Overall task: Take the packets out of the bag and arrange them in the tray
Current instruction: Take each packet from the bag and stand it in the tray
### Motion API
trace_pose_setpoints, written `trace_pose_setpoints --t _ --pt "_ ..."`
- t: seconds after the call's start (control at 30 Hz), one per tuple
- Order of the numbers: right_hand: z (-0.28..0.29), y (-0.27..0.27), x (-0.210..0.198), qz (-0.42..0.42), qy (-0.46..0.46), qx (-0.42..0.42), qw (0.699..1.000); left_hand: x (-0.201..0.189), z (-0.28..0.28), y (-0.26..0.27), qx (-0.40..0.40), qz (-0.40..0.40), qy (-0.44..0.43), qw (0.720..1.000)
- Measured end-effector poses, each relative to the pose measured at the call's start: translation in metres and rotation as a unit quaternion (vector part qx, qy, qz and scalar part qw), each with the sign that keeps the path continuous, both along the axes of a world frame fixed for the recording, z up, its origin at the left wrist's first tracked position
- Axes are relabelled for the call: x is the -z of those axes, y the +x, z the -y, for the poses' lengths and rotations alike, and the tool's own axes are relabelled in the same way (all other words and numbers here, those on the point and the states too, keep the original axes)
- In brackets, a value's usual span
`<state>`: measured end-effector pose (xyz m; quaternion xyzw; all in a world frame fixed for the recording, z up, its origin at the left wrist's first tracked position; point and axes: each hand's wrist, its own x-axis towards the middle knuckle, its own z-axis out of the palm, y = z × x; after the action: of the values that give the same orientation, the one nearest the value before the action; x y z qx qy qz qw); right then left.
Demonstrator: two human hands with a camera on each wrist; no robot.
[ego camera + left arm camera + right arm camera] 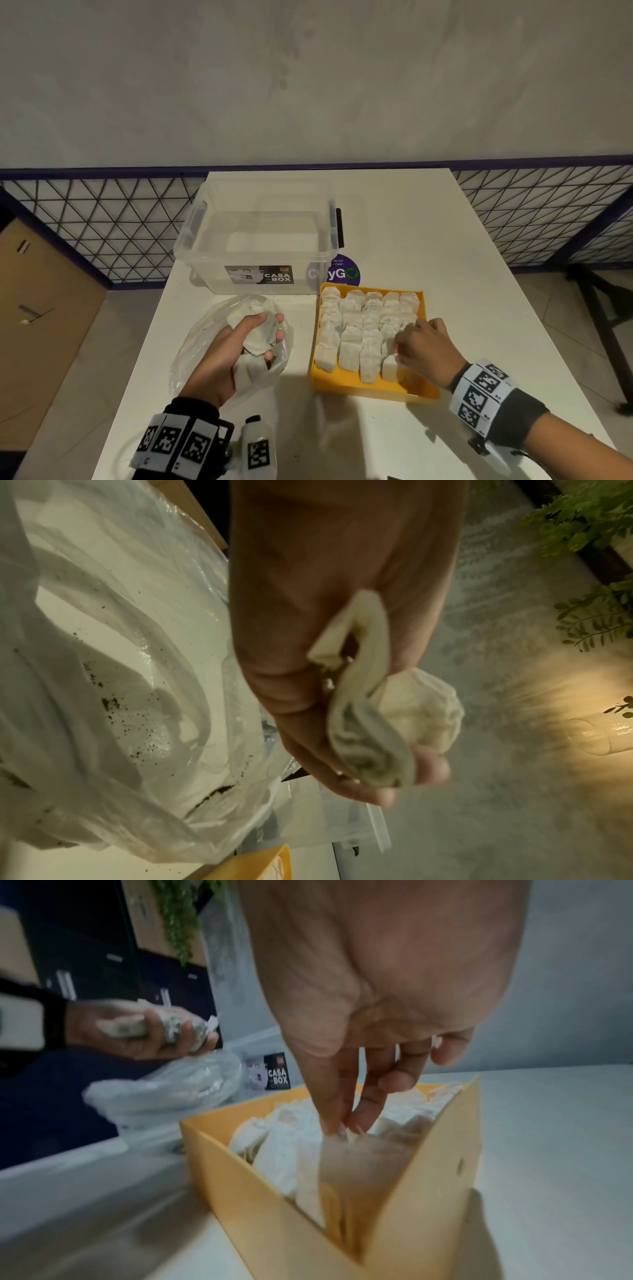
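A clear plastic bag (191, 353) lies crumpled on the white table, left of a yellow tray (373, 389). My left hand (236, 339) hovers just above the bag and grips a bunch of white packets (246, 371); the left wrist view shows those packets (421, 710) squeezed in the fingers (342, 750) beside the bag (103, 669). Rows of upright packets (352, 329) fill the tray. My right hand (416, 346) is at its near right corner. There the fingertips (346, 1123) pinch the top of one packet (356, 1158) inside the tray (260, 1177).
A clear plastic storage box (260, 240), nothing in it, stands behind the bag. A round purple sticker (346, 272) lies between box and tray. Dark specks dot the bag's inside. A mesh fence (531, 212) runs behind the table, and a cardboard box (41, 308) sits at left.
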<state>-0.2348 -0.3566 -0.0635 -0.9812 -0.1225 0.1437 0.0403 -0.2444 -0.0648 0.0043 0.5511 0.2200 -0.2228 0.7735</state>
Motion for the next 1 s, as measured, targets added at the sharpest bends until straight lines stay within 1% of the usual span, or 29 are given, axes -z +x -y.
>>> trace_pose_setpoints --t 0.07,0.2,0.3,0.37,0.4,0.5,0.63,0.73,0.8,0.9,1.0 --pt "-0.001 0.002 0.006 0.032 -0.036 -0.017 0.999 0.001 0.0 0.0 0.005 0.001 -0.001 1.0" --pt "-0.004 0.006 0.005 0.069 -0.053 -0.017 0.996 0.003 -0.001 0.0 0.003 -0.002 0.012 1.0" --pt "-0.006 0.008 0.007 0.066 -0.095 -0.016 0.993 0.002 -0.001 -0.001 0.013 -0.001 0.014 1.0" --pt "-0.008 0.01 0.009 0.077 -0.08 -0.016 0.994 0.001 -0.001 -0.002 0.018 0.011 0.022 1.0" --pt "-0.011 0.011 0.006 0.097 -0.067 -0.024 0.993 0.001 -0.001 -0.002 0.018 0.016 0.026 0.999" --pt "-0.029 0.017 -0.017 0.147 0.027 -0.044 0.988 0.002 -0.002 -0.001 0.019 0.022 0.024 0.999" --pt "-0.072 0.029 -0.056 0.131 0.153 -0.097 0.975 0.002 -0.001 0.0 0.039 0.03 0.021 0.999" --pt "-0.106 0.04 -0.07 0.059 0.243 -0.109 0.962 0.0 0.003 0.001 0.055 0.044 0.019 0.997" --pt "-0.122 0.047 -0.071 -0.001 0.268 -0.107 0.957 -0.003 0.005 0.0 0.056 0.053 0.021 0.997" --pt "-0.133 0.056 -0.069 -0.043 0.303 -0.094 0.947 -0.005 0.002 -0.001 0.052 0.066 0.016 0.996" --pt "-0.134 0.059 -0.072 -0.083 0.386 -0.061 0.917 -0.005 -0.004 -0.004 0.052 0.067 0.017 0.996"
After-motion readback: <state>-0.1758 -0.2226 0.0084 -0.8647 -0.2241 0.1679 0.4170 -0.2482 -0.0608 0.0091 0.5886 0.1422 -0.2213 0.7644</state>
